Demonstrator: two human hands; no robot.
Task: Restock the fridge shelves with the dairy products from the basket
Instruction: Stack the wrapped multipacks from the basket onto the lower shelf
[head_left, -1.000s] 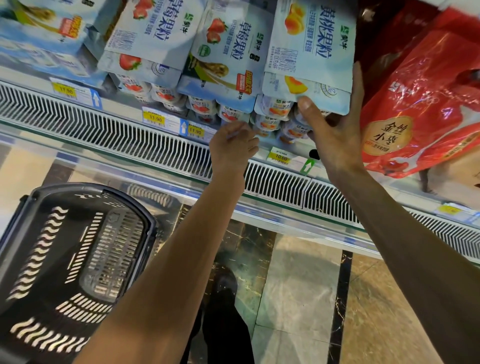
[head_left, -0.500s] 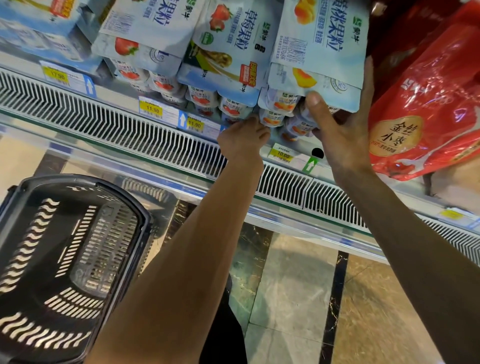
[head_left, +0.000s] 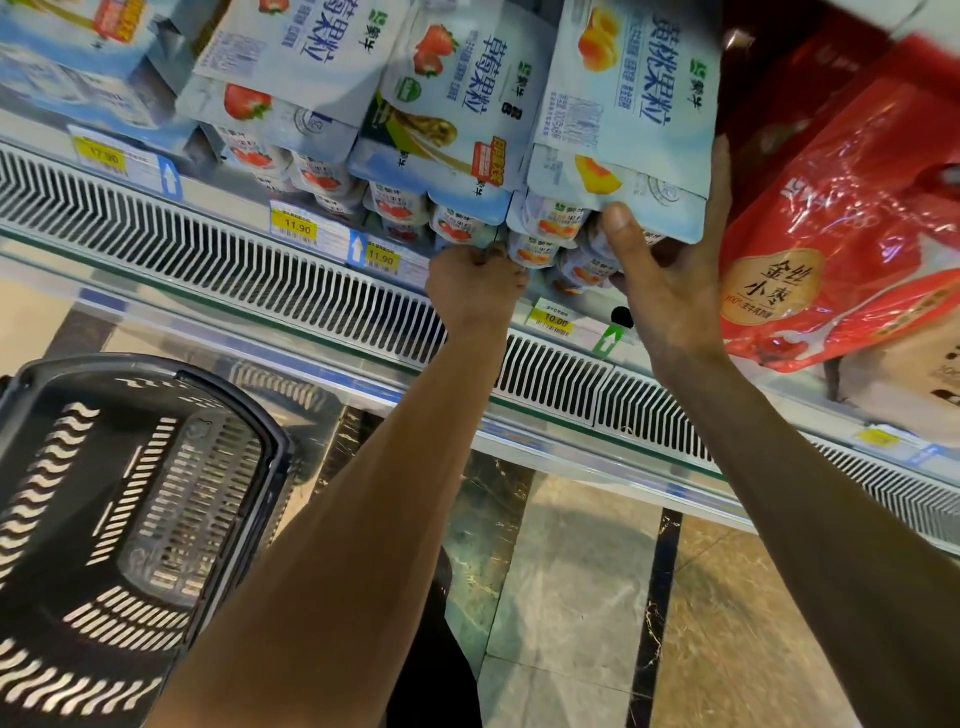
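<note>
Nearest, at the lower left of the frame, stands the black slotted basket (head_left: 62, 467) on the floor. Both forearms reach up past it to the fridge shelf (head_left: 218, 260).

The left hand (head_left: 475, 288), at centre, is clenched, with its knuckles against the cup bottoms where two packs meet. Whether that grip pinches anything cannot be told. The right hand (head_left: 670, 291), right of centre, grasps the peach yogurt pack (head_left: 634, 104): the thumb lies on the lower front flap and the fingers run up the pack's right side.

The pack sits on the shelf in the upper middle of the frame. It touches the strawberry yogurt pack (head_left: 457, 104) on its left and lies just beside a red bag (head_left: 841, 208) on its right.

It is a cluster of small cups under a thin card sleeve, so it is probably moderately heavy and only loosely stiff. The sleeve would likely buckle or slip if squeezed alone, and the foil lids could be dented. The safer hold is likely under the cups with one hand, with the other steadying the sleeve's side edge. Chilled packaging may be a little slick.
</note>
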